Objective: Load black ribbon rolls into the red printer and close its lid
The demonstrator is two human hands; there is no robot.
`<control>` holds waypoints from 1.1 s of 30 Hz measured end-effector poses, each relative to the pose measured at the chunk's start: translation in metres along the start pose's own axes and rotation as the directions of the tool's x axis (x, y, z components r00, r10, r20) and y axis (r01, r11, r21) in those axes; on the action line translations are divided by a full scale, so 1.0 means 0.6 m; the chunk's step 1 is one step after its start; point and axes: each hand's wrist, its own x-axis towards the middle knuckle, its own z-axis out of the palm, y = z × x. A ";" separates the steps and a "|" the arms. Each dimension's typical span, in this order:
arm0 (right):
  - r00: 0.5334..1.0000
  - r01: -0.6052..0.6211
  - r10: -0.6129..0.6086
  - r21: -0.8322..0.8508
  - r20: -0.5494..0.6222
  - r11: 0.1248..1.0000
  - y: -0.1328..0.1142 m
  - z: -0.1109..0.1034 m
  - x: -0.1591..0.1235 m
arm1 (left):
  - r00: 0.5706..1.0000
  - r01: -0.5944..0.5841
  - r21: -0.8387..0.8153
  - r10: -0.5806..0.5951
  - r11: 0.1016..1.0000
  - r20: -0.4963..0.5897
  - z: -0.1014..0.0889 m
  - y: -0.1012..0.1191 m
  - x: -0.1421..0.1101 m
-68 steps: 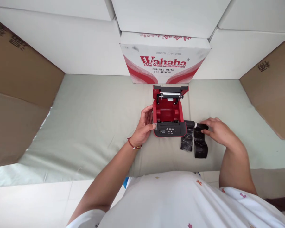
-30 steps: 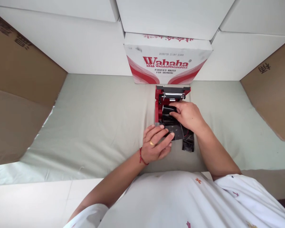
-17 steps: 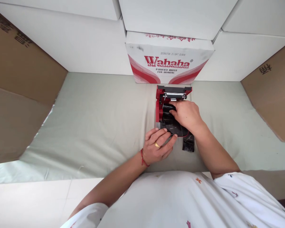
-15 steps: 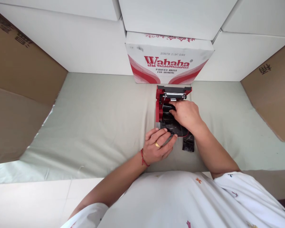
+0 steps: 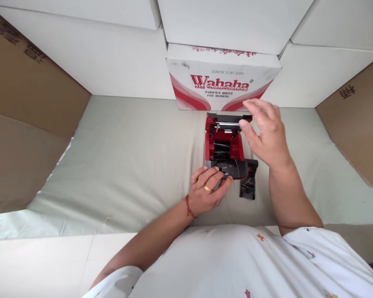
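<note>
A small red and black label printer (image 5: 208,145) stands with its top lid (image 5: 228,117) raised, showing a metal bar and roller. Inside its red bay lies a shiny black ribbon roll (image 5: 221,146), and black film covers the front flap. My left hand (image 5: 207,188) holds that flap's front edge, fingertips over it, thumb hidden. Beside the lid's right end is my right hand (image 5: 265,132), open with fingers apart and nothing in it. Its thumb tip overlaps the lid in view; I cannot tell if they touch. A loose black strip (image 5: 249,182) hangs at the printer's right onto the cloth.
Right behind the printer stands a white and red Wahaha water carton (image 5: 224,66). White boxes (image 5: 127,58) form a wall at the back. Brown cardboard boxes (image 5: 31,116) (image 5: 357,128) flank both sides. Pale green cloth (image 5: 136,153) covers the table up to its front edge.
My right hand has come out of the printer's bay, moving up and right to the lid's right end, and its fingers have opened. My left hand stays on the front flap.
</note>
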 end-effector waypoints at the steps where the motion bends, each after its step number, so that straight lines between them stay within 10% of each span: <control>1: 0.999 0.024 -0.023 -0.024 0.047 0.999 0.004 0.006 0.000 | 1.000 0.004 -0.006 -0.004 1.000 0.005 0.000 0.000 -0.001; 13: 0.939 0.138 -0.147 0.052 0.312 0.989 -0.035 -0.015 -0.089 | 1.000 0.016 -0.015 -0.016 1.000 0.016 -0.003 -0.001 0.002; 33: 0.968 0.138 -0.126 -0.040 0.215 0.990 -0.072 0.013 -0.136 | 0.999 0.040 -0.189 -0.045 0.981 -0.023 -0.007 -0.018 -0.001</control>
